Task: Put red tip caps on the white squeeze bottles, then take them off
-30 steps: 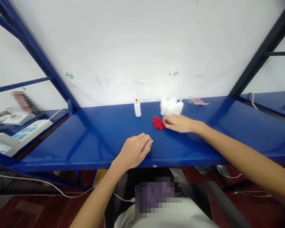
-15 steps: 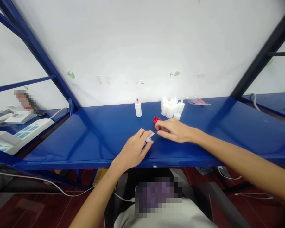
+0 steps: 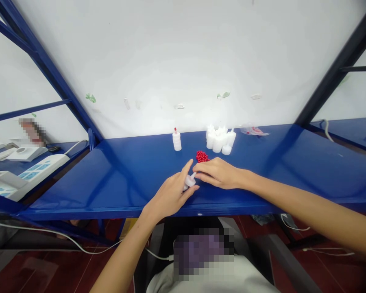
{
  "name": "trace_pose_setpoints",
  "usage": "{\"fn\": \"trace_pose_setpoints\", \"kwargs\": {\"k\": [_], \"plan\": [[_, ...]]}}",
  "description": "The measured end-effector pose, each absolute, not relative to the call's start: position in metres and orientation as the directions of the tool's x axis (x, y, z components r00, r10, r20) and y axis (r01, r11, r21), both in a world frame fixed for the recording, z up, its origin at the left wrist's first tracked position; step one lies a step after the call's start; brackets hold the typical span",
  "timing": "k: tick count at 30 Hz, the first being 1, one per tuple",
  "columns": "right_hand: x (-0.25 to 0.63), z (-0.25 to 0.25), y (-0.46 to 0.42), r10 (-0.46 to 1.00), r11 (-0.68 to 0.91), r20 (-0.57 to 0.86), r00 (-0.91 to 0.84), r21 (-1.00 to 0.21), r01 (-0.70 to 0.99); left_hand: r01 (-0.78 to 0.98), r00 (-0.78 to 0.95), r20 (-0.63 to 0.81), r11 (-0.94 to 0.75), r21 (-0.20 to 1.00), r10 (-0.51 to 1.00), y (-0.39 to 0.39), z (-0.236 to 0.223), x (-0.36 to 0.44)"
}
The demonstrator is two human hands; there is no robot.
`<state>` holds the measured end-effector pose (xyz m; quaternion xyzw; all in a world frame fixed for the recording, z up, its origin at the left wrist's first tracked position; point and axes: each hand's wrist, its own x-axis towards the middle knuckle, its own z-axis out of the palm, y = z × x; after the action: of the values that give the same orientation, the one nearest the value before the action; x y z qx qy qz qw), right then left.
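In my left hand [image 3: 177,188] is a small white dropper bottle [image 3: 190,180], gripped between thumb and fingers with its thin nozzle tilted up to the right. The fingertips of my right hand [image 3: 215,173] are pinched together at the nozzle's tip. Whatever sits between them is hidden. Just beyond that hand lies a small heap of red caps [image 3: 202,156] on the blue table. A white bottle with a red tip [image 3: 177,139] stands upright further back, to the left of the heap.
A cluster of several white bottles [image 3: 218,139] stands at the back, with one lying at its front right. Behind it to the right is a clear plastic bag [image 3: 253,130] with red print. A white power strip [image 3: 33,173] is at the far left, beyond the blue frame post.
My right hand has moved from the red caps toward me and left, to the nozzle. My left index finger has lifted, and the bottle's nozzle now shows more upright.
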<state>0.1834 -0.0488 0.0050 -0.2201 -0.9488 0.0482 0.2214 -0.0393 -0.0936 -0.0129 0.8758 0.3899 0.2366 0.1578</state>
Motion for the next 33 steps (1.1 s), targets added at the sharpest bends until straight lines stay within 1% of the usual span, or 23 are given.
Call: {"fn": "trace_pose_setpoints", "kwargs": {"k": [2, 4, 6, 8, 10, 11, 13, 15, 17, 22, 24, 27, 28, 29, 31, 33], "plan": [[0.184, 0.004, -0.048, 0.418, 0.909, 0.428, -0.802, -0.199, 0.367, 0.612, 0.578, 0.298, -0.645, 0.458, 0.76, -0.094, -0.013, -0.039], [0.189, 0.005, -0.045, 0.427, 0.904, 0.511, -0.746, -0.211, 0.373, 0.612, 0.561, 0.318, -0.642, 0.462, 0.764, -0.094, -0.011, -0.038], [0.198, 0.01, -0.039, 0.484, 0.861, 0.609, -0.628, -0.207, 0.464, 0.615, 0.551, 0.334, -0.643, 0.457, 0.765, -0.095, -0.009, -0.038], [0.211, 0.019, -0.032, 0.585, 0.737, 0.654, -0.479, -0.182, 0.651, 0.613, 0.552, 0.35, -0.653, 0.445, 0.757, -0.094, -0.008, -0.037], [0.225, 0.029, -0.025, 0.713, 0.503, 0.621, -0.325, -0.13, 0.855, 0.601, 0.553, 0.369, -0.665, 0.445, 0.747, -0.094, -0.008, -0.037], [0.231, 0.034, -0.021, 0.769, 0.369, 0.596, -0.234, -0.114, 0.922, 0.593, 0.552, 0.379, -0.669, 0.447, 0.743, -0.094, -0.008, -0.037], [0.242, 0.041, -0.015, 0.844, 0.157, 0.529, -0.089, -0.086, 0.984, 0.588, 0.544, 0.404, -0.678, 0.442, 0.735, -0.094, -0.01, -0.037], [0.251, 0.044, -0.01, 0.89, 0.038, 0.457, -0.005, -0.063, 0.997, 0.601, 0.534, 0.428, -0.683, 0.415, 0.729, -0.094, -0.012, -0.037], [0.256, 0.043, -0.006, 0.917, 0.0, 0.398, 0.016, -0.04, 0.999, 0.624, 0.523, 0.44, -0.679, 0.386, 0.73, -0.096, -0.013, -0.037], [0.26, 0.033, 0.004, 0.945, 0.05, 0.324, -0.05, 0.008, 0.999, 0.668, 0.543, 0.367, -0.653, 0.356, 0.755, -0.099, -0.008, -0.037], [0.26, 0.032, 0.006, 0.95, 0.051, 0.309, -0.053, 0.014, 0.999, 0.68, 0.534, 0.347, -0.636, 0.364, 0.771, -0.099, -0.007, -0.036], [0.26, 0.035, 0.003, 0.933, 0.034, 0.359, -0.021, -0.031, 0.999, 0.686, 0.492, 0.328, -0.591, 0.425, 0.806, -0.097, -0.007, -0.035], [0.258, 0.036, 0.001, 0.92, 0.064, 0.389, -0.036, -0.061, 0.996, 0.681, 0.482, 0.323, -0.58, 0.447, 0.814, -0.096, -0.007, -0.035], [0.255, 0.037, -0.003, 0.905, 0.131, 0.418, -0.082, -0.091, 0.987, 0.672, 0.477, 0.321, -0.575, 0.466, 0.818, -0.095, -0.008, -0.035], [0.245, 0.036, -0.013, 0.845, 0.373, 0.456, -0.279, -0.129, 0.919, 0.649, 0.485, 0.32, -0.58, 0.493, 0.814, -0.094, -0.009, -0.035], [0.227, 0.031, -0.025, 0.713, 0.646, 0.456, -0.532, -0.135, 0.751, 0.625, 0.502, 0.315, -0.59, 0.512, 0.805, -0.093, -0.009, -0.035]]}}
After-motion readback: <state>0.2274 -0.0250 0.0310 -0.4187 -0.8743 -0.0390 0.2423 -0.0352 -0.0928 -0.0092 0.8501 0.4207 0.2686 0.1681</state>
